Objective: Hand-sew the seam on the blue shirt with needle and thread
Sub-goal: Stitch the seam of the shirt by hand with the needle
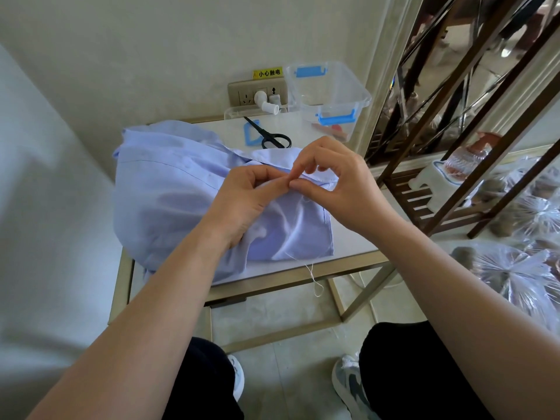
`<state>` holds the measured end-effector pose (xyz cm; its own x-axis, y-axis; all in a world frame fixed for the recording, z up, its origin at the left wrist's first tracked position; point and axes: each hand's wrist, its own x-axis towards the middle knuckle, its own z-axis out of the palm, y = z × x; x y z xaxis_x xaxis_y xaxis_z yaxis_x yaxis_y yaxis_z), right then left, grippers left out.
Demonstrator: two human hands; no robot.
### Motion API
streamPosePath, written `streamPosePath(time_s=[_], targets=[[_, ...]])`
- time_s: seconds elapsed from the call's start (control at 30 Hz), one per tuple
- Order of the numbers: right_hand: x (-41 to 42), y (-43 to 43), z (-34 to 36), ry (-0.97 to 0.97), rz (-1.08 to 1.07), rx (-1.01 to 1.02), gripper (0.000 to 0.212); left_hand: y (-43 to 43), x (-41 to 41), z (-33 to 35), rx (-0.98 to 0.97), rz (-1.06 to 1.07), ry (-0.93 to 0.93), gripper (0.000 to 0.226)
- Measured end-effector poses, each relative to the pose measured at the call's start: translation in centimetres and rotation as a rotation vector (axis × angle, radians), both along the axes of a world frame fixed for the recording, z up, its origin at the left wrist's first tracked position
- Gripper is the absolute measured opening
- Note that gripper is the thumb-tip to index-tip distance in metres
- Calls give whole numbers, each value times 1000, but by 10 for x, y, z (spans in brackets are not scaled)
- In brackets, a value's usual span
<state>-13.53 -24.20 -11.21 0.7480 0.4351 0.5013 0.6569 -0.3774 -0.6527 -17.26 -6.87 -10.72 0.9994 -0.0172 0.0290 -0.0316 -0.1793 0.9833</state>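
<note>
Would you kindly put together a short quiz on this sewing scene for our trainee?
1. True or false: the scissors lie inside the clear box.
2. Where does the loose thread tail hang? A: over the table front edge. B: round the scissors. C: in the clear box.
3. What do the left hand and the right hand both pinch?
Key: 1 false, the scissors lie on the table, left of the clear box; 2 A; 3 the blue shirt, at its folded edge.
</note>
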Motion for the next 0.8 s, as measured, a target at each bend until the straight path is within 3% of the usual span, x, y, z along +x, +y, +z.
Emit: streamPosePath(time_s=[0.13, 0.2, 0.27, 0.33, 0.43, 0.5, 0.53, 0.6, 0.7, 0.8], targets=[[-3, 6, 2, -194, 21, 3, 5, -1, 1, -1, 111, 49, 9, 16], [-9, 10, 6, -95, 104, 61, 3, -1, 2, -3, 154, 87, 16, 25], [-16, 11, 13, 221, 254, 195, 6, 1, 3, -4, 165, 156, 17, 33], [-20, 6, 18, 607, 456, 237, 8, 4, 5, -6, 127, 237, 27, 27], [-23, -5, 26, 1172, 860, -177, 7, 6, 7, -8, 33, 296, 28, 17], [-27, -7, 29, 1328, 1068, -466, 8, 6, 9, -10, 20, 296, 27, 15], [-28, -8, 30, 1327, 1091, -510, 9, 6, 9, -11, 17, 293, 25, 15], [-27, -6, 28, 1224, 964, -425, 10, 5, 9, -11, 13, 291, 24, 13], [-22, 0, 21, 954, 453, -129, 8, 5, 9, -11, 3, 270, 25, 11], [-17, 9, 13, 630, 54, 4, 11, 4, 8, -9, -4, 257, 24, 11]])
